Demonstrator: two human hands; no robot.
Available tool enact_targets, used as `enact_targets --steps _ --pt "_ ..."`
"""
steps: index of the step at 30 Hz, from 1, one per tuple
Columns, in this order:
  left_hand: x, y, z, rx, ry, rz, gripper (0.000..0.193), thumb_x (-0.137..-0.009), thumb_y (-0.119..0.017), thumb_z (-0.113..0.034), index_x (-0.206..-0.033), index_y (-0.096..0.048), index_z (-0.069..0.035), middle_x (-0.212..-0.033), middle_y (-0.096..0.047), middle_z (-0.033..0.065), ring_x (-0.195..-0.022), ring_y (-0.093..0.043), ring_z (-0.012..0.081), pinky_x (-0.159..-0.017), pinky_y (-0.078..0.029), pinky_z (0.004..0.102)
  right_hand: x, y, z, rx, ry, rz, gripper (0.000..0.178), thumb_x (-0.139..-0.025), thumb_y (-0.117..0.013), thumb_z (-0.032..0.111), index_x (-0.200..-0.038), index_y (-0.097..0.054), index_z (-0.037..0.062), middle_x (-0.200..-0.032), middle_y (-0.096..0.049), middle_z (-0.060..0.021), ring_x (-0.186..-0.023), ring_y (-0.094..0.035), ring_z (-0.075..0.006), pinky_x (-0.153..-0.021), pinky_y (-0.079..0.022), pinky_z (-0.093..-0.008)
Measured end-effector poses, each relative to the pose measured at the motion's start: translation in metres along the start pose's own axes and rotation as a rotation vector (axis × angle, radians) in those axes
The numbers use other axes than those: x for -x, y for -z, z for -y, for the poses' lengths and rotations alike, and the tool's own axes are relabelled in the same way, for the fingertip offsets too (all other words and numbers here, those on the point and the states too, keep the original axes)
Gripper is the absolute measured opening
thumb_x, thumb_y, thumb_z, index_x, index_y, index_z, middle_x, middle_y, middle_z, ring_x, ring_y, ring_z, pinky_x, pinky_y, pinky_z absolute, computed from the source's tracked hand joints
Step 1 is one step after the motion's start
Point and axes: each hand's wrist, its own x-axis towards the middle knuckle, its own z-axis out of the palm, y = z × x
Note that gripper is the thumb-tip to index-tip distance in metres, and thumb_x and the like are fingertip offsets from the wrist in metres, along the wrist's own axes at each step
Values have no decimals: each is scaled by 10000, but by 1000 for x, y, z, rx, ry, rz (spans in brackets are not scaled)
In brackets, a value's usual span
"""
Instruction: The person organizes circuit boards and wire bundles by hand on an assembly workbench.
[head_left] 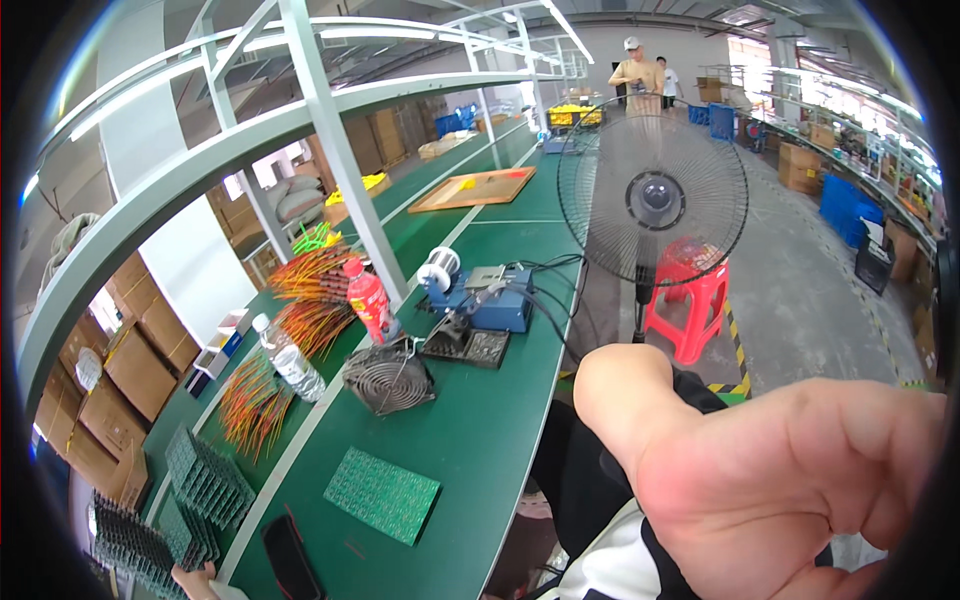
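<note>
My right hand [790, 480] looms large and close at the lower right. Its thumb stretches to the left, apart from bent fingers that run to the picture's edge; nothing shows in its grasp. At the lower left edge, a small part of my left hand [195, 582] appears beside upright stacked green circuit boards [208, 478]; its grip is hidden. A dark phone [290, 556] lies to the right of that hand. Farther right, a flat green circuit board panel [382, 494] rests on the green workbench [470, 440].
A small black fan [389, 378], blue soldering unit [500, 300], red-labelled bottle [370, 300], clear bottle [290, 358] and orange wire bundles [255, 405] occupy the bench. Beyond its right edge stand a pedestal fan [655, 200] and red stool [690, 300]. Two people [640, 75] stand far off.
</note>
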Motion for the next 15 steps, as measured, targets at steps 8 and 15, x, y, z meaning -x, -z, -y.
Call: enact_targets --steps 8,15 --pt "-22 37 -10 -350 -221 60 424 -792 -546 -275 -1183 -498 -117 -1242 -493 125 -1035 -491 329 -760 -450 542 -3 -1 13 135 -74 -67 118 -803 -537 54 -740 -627 97 -819 -590 -2 -923 -521 -108 -805 -417 -286" --pt "0 121 11 -641 -331 -5 406 -792 -563 -232 -1177 -520 -113 -1224 -528 130 -1010 -520 320 -710 -481 541 35 4 2 -7 -127 -154 111 -802 -538 66 -723 -599 114 -788 -585 23 -815 -532 -115 -696 -373 -299"
